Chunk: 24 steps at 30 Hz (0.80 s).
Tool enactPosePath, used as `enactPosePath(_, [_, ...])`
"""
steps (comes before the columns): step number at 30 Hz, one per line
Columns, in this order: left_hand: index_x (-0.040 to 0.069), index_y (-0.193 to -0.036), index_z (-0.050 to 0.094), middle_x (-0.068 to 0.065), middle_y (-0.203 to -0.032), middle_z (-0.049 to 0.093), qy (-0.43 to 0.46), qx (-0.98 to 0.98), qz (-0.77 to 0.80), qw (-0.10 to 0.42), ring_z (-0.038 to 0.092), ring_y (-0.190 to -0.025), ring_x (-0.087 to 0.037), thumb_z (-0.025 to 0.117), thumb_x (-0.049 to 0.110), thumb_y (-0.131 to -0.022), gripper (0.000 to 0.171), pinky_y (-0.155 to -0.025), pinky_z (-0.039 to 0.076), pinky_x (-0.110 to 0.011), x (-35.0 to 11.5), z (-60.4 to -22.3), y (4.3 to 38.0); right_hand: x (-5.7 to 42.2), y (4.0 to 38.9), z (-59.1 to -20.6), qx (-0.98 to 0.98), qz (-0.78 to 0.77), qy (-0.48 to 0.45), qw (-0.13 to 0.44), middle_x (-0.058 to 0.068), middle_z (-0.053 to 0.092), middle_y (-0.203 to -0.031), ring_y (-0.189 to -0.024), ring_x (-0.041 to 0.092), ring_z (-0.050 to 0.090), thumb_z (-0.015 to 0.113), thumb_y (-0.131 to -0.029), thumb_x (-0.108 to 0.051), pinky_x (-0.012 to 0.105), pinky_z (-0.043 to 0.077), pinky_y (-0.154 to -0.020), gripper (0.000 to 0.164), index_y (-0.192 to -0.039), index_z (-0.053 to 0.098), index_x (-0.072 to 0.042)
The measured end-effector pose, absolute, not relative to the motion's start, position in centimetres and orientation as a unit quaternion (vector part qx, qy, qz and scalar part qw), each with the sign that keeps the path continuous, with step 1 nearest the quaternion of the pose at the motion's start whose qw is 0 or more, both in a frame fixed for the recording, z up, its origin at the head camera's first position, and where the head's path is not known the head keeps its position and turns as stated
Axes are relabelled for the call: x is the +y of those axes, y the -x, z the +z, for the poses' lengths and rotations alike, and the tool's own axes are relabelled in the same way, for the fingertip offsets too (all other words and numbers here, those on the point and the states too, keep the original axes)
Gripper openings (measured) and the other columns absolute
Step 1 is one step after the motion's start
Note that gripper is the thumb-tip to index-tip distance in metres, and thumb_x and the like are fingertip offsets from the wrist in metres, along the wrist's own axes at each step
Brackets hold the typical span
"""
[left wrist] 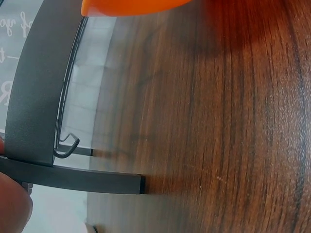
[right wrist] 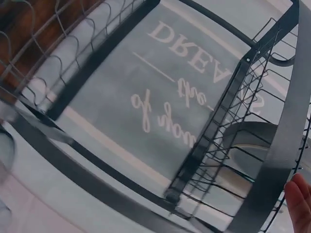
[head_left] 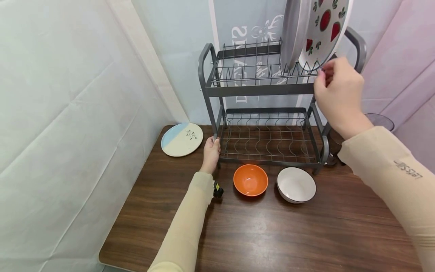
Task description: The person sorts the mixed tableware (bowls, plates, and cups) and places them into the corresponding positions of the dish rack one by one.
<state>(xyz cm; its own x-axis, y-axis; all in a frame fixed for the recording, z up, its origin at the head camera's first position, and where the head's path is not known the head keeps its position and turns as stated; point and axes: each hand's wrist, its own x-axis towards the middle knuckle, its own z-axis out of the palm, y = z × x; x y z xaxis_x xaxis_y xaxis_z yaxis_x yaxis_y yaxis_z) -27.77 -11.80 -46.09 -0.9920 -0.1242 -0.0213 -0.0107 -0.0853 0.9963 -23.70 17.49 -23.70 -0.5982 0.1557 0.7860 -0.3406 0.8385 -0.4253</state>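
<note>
- Head: left hand (head_left: 211, 155) grips rack (head_left: 259, 90); right hand (head_left: 340, 92) curled by fruit-patterned plate (head_left: 321, 39), top tier; I can't tell if holding. Seating step, I judge.
- Left wrist: rack leg, worktop (left wrist: 218, 121).
- Right wrist: fingertips (right wrist: 294, 191) at rack; next calls for steadying plate.

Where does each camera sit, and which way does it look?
Head: on the head, looking forward and down at the dish rack; left hand, right hand and sleeves show.
Left wrist: on that wrist, looking at a rack foot and the tabletop; a bit of left hand shows.
Right wrist: on that wrist, looking at both rack tiers; fingers show at lower right.
Shared: head and left wrist both see the orange bowl.
</note>
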Motion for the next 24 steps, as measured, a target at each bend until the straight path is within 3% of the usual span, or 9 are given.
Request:
enactPosePath(3, [0.005,-0.104,0.044,0.003,-0.063,0.037,-0.05,-0.676,-0.734,0.046,0.034,-0.056,-0.01,0.041,0.019,-0.093,0.018,-0.053,0.03,-0.021,-11.7,-46.2,27.7,18.4,23.0,-25.2,-0.846,0.285,-0.047,0.449,0.019,0.063,-0.085,-0.068,0.001,0.05,0.041,-0.087,-0.02,0.006,0.024,-0.064,0.03,-0.097,0.056,0.003])
enactPosePath(5, [0.006,-0.103,0.044,0.003,-0.063,0.037,-0.051,-0.677,-0.733,0.053,0.034,-0.055,-0.01,0.041,0.02,-0.093,0.017,-0.053,0.03,-0.021,-11.6,-46.3,27.8,19.1,22.6,-26.4,-0.848,0.284,-0.039,0.445,0.019,0.063,-0.084,-0.066,0.0,0.047,0.041,-0.087,-0.02,0.007,0.025,-0.063,0.029,-0.096,0.056,0.004])
enactPosePath(7, [0.007,-0.102,0.044,0.003,-0.062,0.036,-0.051,-0.678,-0.731,0.056,0.034,-0.055,-0.01,0.041,0.02,-0.093,0.016,-0.053,0.03,-0.021,-11.6,-46.4,27.8,19.9,22.3,-27.7,-0.853,0.284,-0.029,0.437,0.02,0.063,-0.084,-0.067,0.003,0.051,0.041,-0.087,-0.018,0.014,0.03,-0.063,0.029,-0.096,0.056,0.005])
enactPosePath(11, [0.008,-0.102,0.045,0.003,-0.062,0.036,-0.053,-0.682,-0.727,0.057,0.033,-0.055,-0.011,0.041,0.021,-0.093,0.016,-0.053,0.029,-0.022,-11.6,-46.6,27.8,21.8,21.9,-30.9,-0.871,0.283,0.006,0.402,0.024,0.06,-0.084,-0.073,0.035,0.054,0.041,-0.086,-0.017,0.038,0.036,-0.064,0.028,-0.096,0.055,0.006])
enactPosePath(15, [0.008,-0.102,0.045,0.003,-0.062,0.036,-0.057,-0.681,-0.728,0.055,0.033,-0.055,-0.011,0.042,0.022,-0.093,0.017,-0.053,0.029,-0.023,-11.6,-46.6,27.8,23.5,21.7,-33.8,-0.887,0.287,0.051,0.357,0.025,0.058,-0.085,-0.078,0.039,0.053,0.041,-0.086,-0.016,0.046,0.035,-0.067,0.029,-0.097,0.054,0.006])
enactPosePath(24, [0.009,-0.102,0.046,0.003,-0.061,0.037,-0.07,-0.684,-0.725,0.049,0.034,-0.055,-0.012,0.042,0.022,-0.093,0.017,-0.051,0.029,-0.023,-11.4,-46.3,27.7,24.5,21.5,-37.4,-0.905,0.309,0.117,0.269,0.023,0.055,-0.091,-0.083,0.039,0.051,0.041,-0.086,-0.019,0.048,0.035,-0.067,0.031,-0.103,0.051,0.005])
